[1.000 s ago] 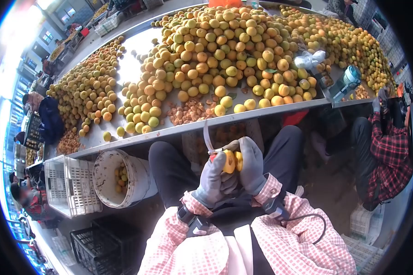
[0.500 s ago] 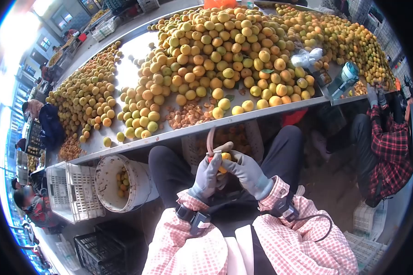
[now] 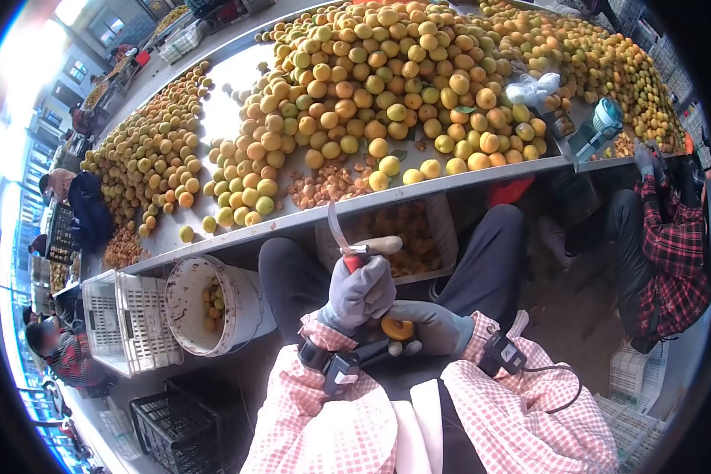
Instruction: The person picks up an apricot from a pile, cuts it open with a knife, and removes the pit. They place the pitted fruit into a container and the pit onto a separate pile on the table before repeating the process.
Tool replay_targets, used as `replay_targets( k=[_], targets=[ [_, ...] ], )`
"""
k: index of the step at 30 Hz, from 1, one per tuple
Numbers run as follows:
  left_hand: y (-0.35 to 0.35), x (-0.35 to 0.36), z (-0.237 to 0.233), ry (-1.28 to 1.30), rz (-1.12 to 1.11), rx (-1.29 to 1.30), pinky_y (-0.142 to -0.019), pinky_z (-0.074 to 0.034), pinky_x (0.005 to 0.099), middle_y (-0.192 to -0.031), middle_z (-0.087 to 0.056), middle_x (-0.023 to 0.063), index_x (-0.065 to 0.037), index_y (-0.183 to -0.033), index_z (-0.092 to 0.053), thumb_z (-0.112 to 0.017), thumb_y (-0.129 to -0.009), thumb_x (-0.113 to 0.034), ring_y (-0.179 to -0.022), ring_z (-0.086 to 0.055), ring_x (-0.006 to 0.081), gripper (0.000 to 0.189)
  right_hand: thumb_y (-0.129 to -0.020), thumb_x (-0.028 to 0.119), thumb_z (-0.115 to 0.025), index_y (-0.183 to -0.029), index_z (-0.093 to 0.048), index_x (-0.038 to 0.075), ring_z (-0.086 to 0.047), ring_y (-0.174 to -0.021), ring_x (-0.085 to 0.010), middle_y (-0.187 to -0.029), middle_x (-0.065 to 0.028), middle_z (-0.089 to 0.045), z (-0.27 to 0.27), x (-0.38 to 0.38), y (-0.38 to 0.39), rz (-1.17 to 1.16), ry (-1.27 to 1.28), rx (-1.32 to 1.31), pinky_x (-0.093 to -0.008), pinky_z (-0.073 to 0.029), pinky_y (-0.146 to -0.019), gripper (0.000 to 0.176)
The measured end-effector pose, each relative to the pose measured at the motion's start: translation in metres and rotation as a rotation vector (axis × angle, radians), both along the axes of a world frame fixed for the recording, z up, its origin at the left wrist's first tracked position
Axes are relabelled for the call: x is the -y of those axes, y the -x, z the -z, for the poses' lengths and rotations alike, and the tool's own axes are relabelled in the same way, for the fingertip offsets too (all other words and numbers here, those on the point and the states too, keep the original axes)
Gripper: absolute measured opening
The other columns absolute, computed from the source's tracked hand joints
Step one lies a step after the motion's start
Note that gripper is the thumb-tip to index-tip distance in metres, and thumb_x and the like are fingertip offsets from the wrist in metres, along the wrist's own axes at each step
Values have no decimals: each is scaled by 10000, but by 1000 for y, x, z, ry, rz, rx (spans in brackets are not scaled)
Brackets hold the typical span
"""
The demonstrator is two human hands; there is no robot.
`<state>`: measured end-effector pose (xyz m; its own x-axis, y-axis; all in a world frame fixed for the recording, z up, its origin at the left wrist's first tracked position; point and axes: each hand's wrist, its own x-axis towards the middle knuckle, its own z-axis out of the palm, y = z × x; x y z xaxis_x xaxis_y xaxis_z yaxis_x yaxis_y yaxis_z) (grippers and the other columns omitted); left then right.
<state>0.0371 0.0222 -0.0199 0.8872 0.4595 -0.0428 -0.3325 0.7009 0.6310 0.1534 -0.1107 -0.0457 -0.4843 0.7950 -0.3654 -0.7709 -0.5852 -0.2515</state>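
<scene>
My left hand [image 3: 361, 294], in a grey glove, is wrapped round the red handle of a knife [image 3: 339, 227]. The thin curved blade points up toward the table edge, and the thumb sticks out to the right. Just below and to the right, my gloved right hand [image 3: 434, 325] grips an apricot [image 3: 397, 327] between thumb and fingers. A darker brownish patch shows on the fruit's upturned face. Both hands are over my lap, close together. Beyond the knees, a light crate [image 3: 442, 229] with orange fruit pieces sits under the table edge.
A metal table [image 3: 292, 225] carries a large heap of apricots [image 3: 355, 87] and small brown-orange pieces [image 3: 324, 187]. At left stand a white bucket [image 3: 245, 316] with fruit, white crates [image 3: 146, 324] and a black crate [image 3: 174, 426]. A bottle [image 3: 600, 126] and a co-worker [image 3: 671, 245] are at right.
My hands have drawn apart and come lower, toward my body. The knife, earlier against the apricot, now points up in the left hand; the right hand has turned the fruit face-up.
</scene>
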Motion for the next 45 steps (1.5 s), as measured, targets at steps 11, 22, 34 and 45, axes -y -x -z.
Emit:
replay_targets(
  k=[11, 22, 34, 45],
  targets=[
    [-5, -1, 2, -67, -316, -7, -475, -384, 268, -745, -514, 6, -80, -1383, -432, -558, -956, -338, -483, -419, 65, 515, -958, 280, -579, -1142, -523, 90, -606, -837, -126, -1007, -69, -604, 7, -2, 13, 318, -72, 609, -217, -490, -649, 270],
    [1, 9, -13, -200, -363, 41, -370, -262, 233, -534, -398, -15, -34, -1217, -552, -499, -999, -271, -368, -306, 68, 326, -959, 221, -591, -1266, -441, 72, -494, -787, -28, -1020, -1, -544, -17, 13, 16, 245, -212, 602, -195, -442, -692, 373],
    [0, 28, -22, -293, -356, 28, -406, -290, 213, -551, -481, 6, 33, -1109, -597, -570, -971, -254, -411, -364, 58, 319, -966, 237, -582, -1267, -420, 78, -427, -753, -17, -967, 12, -486, -12, 21, 26, 353, -298, 617, -182, -402, -661, 377],
    [-4, 26, -26, -192, -382, 18, -415, -298, 204, -573, -491, -4, 44, -1098, -591, -578, -965, -216, -430, -368, 47, 292, -927, 128, -592, -1245, -429, 2, -614, -1002, -263, -1119, -179, -577, -12, 10, 19, 347, -582, 1248, -326, -474, -867, 378]
  ],
)
